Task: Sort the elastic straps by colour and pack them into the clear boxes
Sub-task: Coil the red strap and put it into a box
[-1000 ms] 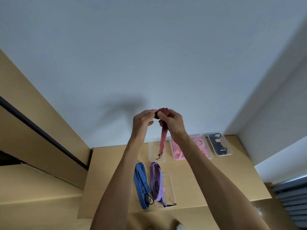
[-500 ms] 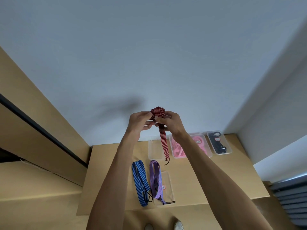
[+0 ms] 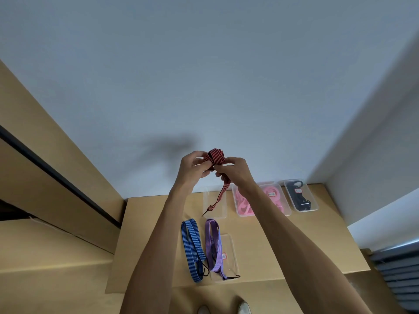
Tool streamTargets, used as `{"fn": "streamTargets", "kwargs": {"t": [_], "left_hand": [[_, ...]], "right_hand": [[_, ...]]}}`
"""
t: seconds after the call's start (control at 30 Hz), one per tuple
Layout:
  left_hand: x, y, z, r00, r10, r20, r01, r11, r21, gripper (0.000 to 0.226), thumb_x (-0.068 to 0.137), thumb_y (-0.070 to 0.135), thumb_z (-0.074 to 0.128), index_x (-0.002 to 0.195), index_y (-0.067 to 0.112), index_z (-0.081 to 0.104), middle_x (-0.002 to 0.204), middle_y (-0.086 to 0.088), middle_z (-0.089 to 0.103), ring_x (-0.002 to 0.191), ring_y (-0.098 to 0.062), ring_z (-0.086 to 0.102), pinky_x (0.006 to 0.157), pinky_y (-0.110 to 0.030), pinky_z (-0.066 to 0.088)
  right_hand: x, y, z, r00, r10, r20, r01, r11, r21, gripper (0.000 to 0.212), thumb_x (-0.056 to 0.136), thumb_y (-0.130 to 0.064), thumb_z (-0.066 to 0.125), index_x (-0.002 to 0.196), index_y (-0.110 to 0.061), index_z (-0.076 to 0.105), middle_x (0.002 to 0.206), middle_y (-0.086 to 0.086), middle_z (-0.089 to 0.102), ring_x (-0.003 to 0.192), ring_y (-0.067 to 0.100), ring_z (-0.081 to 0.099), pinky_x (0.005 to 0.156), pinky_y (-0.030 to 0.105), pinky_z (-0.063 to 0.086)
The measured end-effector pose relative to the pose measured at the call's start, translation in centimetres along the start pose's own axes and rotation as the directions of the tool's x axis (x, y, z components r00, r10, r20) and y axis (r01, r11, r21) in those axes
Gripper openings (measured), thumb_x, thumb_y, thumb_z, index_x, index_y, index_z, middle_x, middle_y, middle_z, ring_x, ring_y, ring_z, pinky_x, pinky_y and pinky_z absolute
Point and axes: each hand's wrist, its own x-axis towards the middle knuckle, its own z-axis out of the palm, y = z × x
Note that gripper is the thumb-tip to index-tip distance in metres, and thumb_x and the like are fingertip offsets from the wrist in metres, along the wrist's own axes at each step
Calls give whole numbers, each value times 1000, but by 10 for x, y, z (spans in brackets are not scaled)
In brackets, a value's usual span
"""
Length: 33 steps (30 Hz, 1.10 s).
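Observation:
High above the wooden table, my left hand and my right hand both grip a red striped strap, wound into a small coil between them. Its loose tail with a black hook hangs down over an empty clear box. A blue striped strap and a purple strap lie side by side on the table; the purple one lies partly over a clear box. Pink straps fill two clear boxes, and a black strap sits in the rightmost clear box.
A white wall rises directly behind the table. A wooden ledge runs along the left. Grey slats stand at the lower right. My shoes show below the table's near edge.
More of the red strap has been wound into the coil between my hands, so its hanging tail is shorter. Both hands have risen slightly.

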Motion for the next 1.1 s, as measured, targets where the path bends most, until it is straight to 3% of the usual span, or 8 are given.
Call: {"fn": "streamTargets", "kwargs": {"t": [0.1,0.23,0.33,0.43,0.6,0.73,0.83,1.1], "left_hand": [[2,-7,7,989,97,-109,-75,979,187,21,86,4,67,105,14,70,96,-5,72,88,-19,72,76,-28,59],[3,-18,13,954,204,-222,-116,928,354,28,86,3,67,112,14,67,98,0,71,83,-14,69,70,-15,51],[4,-24,14,946,240,-217,-138,907,399,25,84,0,67,106,13,69,92,0,72,81,-16,69,72,-21,53],[5,-27,16,941,283,-186,-167,864,475,28,84,1,67,109,11,73,95,-4,73,85,-21,68,81,-28,54],[1,-30,12,961,276,27,-245,799,550,31,91,8,57,100,31,76,80,-1,67,78,-13,59,71,-23,48],[5,-24,-6,974,195,119,-227,886,405,35,95,-1,52,115,17,75,95,-5,71,91,-23,64,81,-29,51],[4,-17,-14,972,164,170,-220,892,394,37,96,-4,49,120,12,72,99,3,67,97,-15,62,83,-15,44],[-4,-4,-21,942,120,314,-196,955,222,36,98,-7,44,118,10,69,105,-7,69,94,-11,63,82,-21,50]], "right_hand": [[0,0,3,999,38,-25,-40,997,-68,18,80,-15,75,90,-1,70,63,7,71,56,18,60,56,26,50],[-3,-9,10,998,17,62,11,907,-421,16,72,-13,77,73,-6,63,62,1,60,59,17,57,57,26,45],[-6,-10,16,999,-25,-38,-5,755,-655,20,73,-1,64,88,-13,65,74,4,58,67,24,56,55,25,39],[-8,-7,23,986,-136,-99,18,671,-741,28,76,2,56,99,-11,66,92,8,64,80,31,62,62,30,43],[-6,-13,23,928,-373,15,252,594,-764,22,77,-2,59,88,-15,73,85,4,70,82,26,64,70,35,52],[-3,-15,7,912,-401,86,371,719,-588,29,86,-1,55,101,-13,77,101,8,61,87,24,59,75,37,50],[-3,-15,0,908,-409,89,396,771,-499,26,87,2,54,106,-7,69,89,3,65,84,22,61,76,36,51],[2,-14,-11,924,-381,3,364,879,-308,12,89,-16,70,100,-12,72,95,5,68,77,15,65,69,17,50]]}}
